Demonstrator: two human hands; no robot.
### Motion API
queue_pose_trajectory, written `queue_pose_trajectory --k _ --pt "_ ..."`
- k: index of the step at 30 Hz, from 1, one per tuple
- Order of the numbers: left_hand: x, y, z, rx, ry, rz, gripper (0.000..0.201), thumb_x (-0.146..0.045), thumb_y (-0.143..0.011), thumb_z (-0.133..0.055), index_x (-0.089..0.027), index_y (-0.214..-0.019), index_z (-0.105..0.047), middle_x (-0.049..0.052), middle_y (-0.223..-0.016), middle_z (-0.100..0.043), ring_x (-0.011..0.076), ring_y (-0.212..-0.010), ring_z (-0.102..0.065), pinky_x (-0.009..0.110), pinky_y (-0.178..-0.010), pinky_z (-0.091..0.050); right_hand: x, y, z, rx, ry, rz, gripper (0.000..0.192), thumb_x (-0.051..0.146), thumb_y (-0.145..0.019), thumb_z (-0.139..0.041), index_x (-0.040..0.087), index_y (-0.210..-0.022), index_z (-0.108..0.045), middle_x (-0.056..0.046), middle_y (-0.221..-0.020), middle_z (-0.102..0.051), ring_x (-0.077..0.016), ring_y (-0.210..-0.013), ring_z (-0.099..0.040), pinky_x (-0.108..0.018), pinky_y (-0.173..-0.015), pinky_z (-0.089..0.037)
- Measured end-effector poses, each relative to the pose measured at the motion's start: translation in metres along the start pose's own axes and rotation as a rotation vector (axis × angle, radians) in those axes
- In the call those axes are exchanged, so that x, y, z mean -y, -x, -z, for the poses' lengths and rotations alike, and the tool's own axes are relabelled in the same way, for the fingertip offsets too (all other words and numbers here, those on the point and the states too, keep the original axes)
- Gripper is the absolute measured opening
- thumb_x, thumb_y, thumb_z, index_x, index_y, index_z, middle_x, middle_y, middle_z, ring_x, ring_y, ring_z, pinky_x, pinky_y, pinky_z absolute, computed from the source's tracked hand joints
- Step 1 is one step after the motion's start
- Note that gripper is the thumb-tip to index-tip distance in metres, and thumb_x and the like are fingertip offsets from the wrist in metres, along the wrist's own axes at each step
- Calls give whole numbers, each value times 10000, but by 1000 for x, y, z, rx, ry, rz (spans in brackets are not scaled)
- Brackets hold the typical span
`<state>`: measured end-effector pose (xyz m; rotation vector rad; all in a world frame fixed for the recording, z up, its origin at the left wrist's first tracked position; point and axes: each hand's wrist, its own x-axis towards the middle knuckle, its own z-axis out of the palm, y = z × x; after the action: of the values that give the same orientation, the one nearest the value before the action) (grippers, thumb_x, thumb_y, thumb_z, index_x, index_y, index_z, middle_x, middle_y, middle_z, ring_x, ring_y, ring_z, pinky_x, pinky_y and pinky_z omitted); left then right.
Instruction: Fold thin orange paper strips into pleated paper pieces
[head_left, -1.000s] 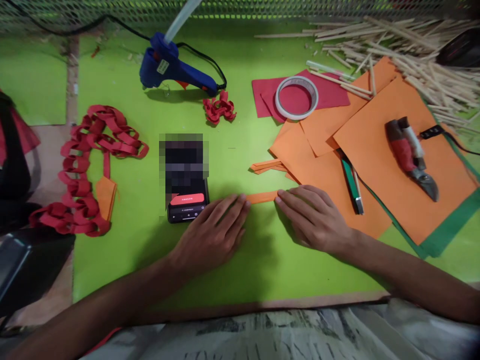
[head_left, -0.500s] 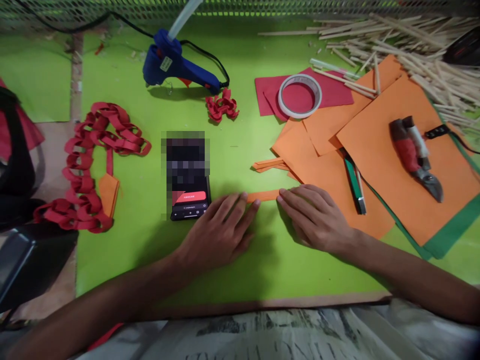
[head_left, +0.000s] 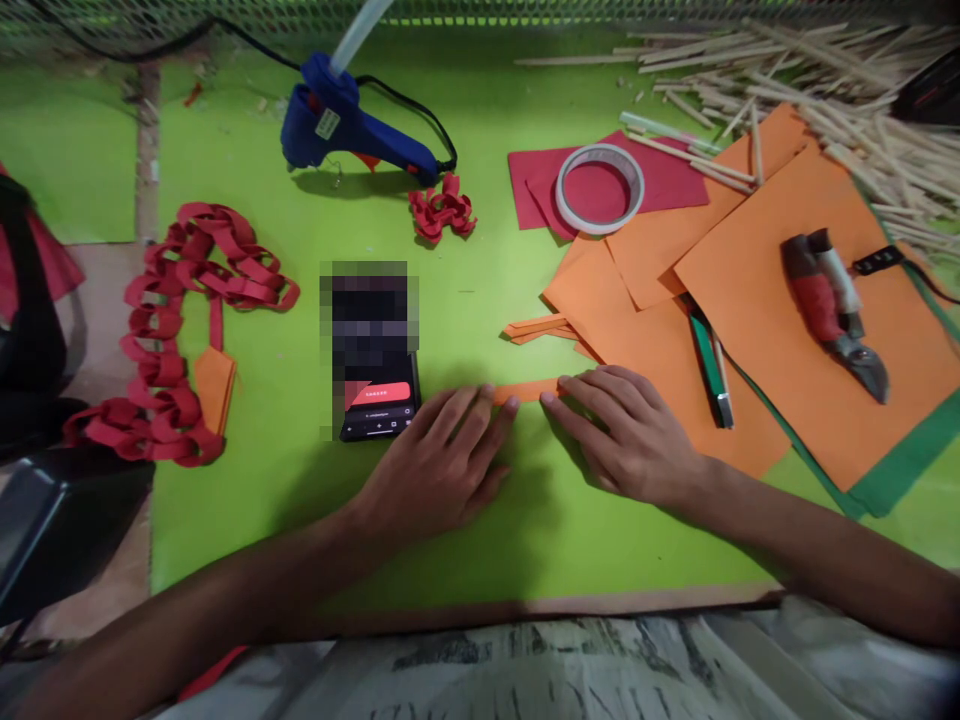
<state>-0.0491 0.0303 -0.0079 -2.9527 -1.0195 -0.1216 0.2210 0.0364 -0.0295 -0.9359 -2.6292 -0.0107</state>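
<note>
A narrow orange paper strip (head_left: 529, 390) lies flat on the green mat (head_left: 465, 540) near the middle. My left hand (head_left: 442, 460) presses its fingertips on the strip's left end. My right hand (head_left: 622, 430) presses on its right end, fingers spread flat. Only a short piece of the strip shows between the two hands. A phone (head_left: 373, 400) lies just left of my left hand.
Orange sheets (head_left: 757, 290) with pliers (head_left: 836, 305), a utility knife (head_left: 709, 365) and a tape roll (head_left: 598, 187) on red paper sit right. Thin wooden sticks (head_left: 840, 100) pile at back right. A blue glue gun (head_left: 345, 125) and red paper chain (head_left: 180, 330) lie left.
Both hands have slid toward each other along the strip, so less orange shows between the fingertips. Nothing else on the mat has moved.
</note>
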Motion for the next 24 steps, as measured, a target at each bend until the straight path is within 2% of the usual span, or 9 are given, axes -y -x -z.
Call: queue_pose_trajectory --k 5,10,16,24 --pt "0 0 1 -1 -13 -3 553 -417 -1005 -491 -31 -1394 -564 226 -1347 -610 357 -1213 -571 483 -1004 -497 0 1 -1 4 -6 -4 476 157 -847 -571 88 -1316 -606 -160 -1248 -655 -316 -1144 -570 -510 -1038 -493" --pt "0 0 3 49 -28 -14 551 -414 -1014 -476 -54 -1427 -541 183 -1479 -530 352 -1230 -549 486 -1007 -494 0 1 0 12 -2 -6 477 168 -858 -557 83 -1326 -600 -162 -1241 -655 -315 -1142 -571 -509 -1040 -491" --pt "-1 -1 3 43 -20 -16 596 -468 -1009 -472 -118 -1491 -481 191 -1395 -588 363 -1210 -553 498 -1005 -486 0 0 -1 8 -6 -4 466 173 -870 -539 86 -1324 -598 -162 -1232 -664 -313 -1138 -570 -514 -1023 -508" --pt "-3 -5 -1 1 -14 -3 612 -485 -997 -481 -84 -1459 -519 214 -1362 -596 352 -1192 -552 478 -1009 -478 0 1 0 28 4 -1 519 160 -833 -580 107 -1349 -587 -161 -1237 -654 -312 -1135 -578 -509 -1031 -505"
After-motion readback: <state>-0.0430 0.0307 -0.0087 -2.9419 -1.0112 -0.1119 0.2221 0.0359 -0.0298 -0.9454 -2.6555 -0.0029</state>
